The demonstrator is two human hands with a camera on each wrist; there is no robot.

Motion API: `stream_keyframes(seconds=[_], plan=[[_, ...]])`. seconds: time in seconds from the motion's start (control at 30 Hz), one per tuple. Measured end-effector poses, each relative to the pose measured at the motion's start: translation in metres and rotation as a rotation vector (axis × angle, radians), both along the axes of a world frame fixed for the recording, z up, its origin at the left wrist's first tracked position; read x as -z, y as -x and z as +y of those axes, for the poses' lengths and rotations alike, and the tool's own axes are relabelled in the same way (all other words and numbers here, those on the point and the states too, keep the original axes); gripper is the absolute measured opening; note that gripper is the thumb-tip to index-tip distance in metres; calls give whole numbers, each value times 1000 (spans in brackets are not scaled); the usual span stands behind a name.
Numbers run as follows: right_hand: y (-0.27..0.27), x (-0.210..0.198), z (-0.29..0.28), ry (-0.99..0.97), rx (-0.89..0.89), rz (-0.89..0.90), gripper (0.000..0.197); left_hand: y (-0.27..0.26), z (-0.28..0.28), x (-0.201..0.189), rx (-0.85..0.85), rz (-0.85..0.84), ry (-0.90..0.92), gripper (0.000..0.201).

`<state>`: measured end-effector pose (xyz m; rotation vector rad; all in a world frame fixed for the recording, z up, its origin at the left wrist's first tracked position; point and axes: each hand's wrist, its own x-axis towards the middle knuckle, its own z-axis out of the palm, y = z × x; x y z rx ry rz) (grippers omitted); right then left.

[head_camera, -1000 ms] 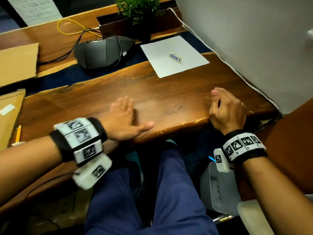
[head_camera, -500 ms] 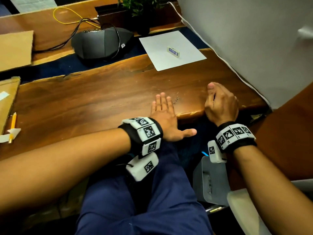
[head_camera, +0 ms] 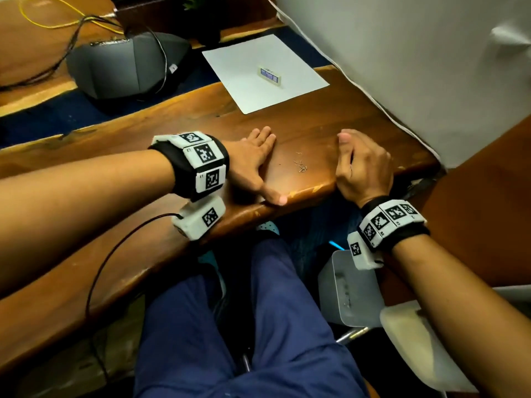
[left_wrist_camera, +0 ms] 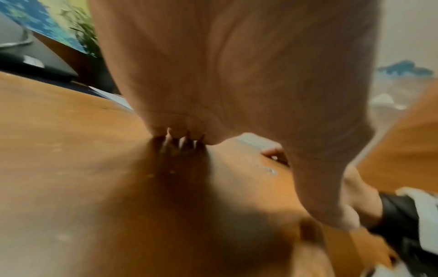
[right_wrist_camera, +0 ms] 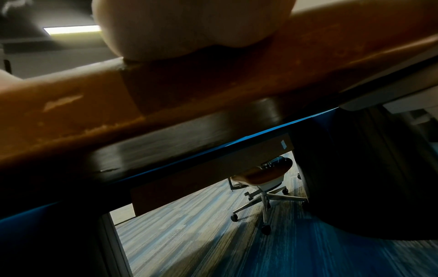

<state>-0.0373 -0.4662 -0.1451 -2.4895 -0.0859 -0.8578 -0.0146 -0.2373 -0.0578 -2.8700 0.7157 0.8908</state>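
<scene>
My left hand (head_camera: 253, 162) lies flat on the brown wooden table (head_camera: 172, 130), fingers straight and together, thumb along the front edge. Just right of its fingers lies a small scatter of thin metal bits (head_camera: 301, 166), seen blurred in the left wrist view (left_wrist_camera: 270, 170). My right hand (head_camera: 365, 168) rests at the table's front edge beyond the bits, fingers curled inward, thumb up. Whether it holds anything is hidden. In the right wrist view only the heel of that hand (right_wrist_camera: 189, 28) shows on the table edge.
A white sheet (head_camera: 244, 90) with a small white and blue block (head_camera: 269, 75) lies farther back. A grey device (head_camera: 126, 67) with cables sits at the back left. A white partition (head_camera: 416, 67) bounds the right side. My legs and a grey box (head_camera: 347, 291) are below the table.
My left hand has slid rightward across the table, flat, ending close to the metal bits and my right hand. My right hand has stayed at the table edge.
</scene>
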Motion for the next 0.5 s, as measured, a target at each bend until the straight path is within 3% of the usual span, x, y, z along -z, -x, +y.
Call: stream_keyframes(seconds=[0.1,0.2,0.33,0.43,0.5], plan=[[-1,2,-1,-14,-8,2,42,5,-9,12,176,-6,42,148],[-4,-2,-5,-102,-34,24,39,10,-19,12,245,-1,131,139],[10,-15,-15,-370,-89,-36,40,6,-12,6,152,-56,177,144],[42,-13,-13,-344,-166,-99,45,1,3,7,42,-109,54,142],[66,-4,-11,-284,-307,-3,50,0,5,9,34,-106,8,136]])
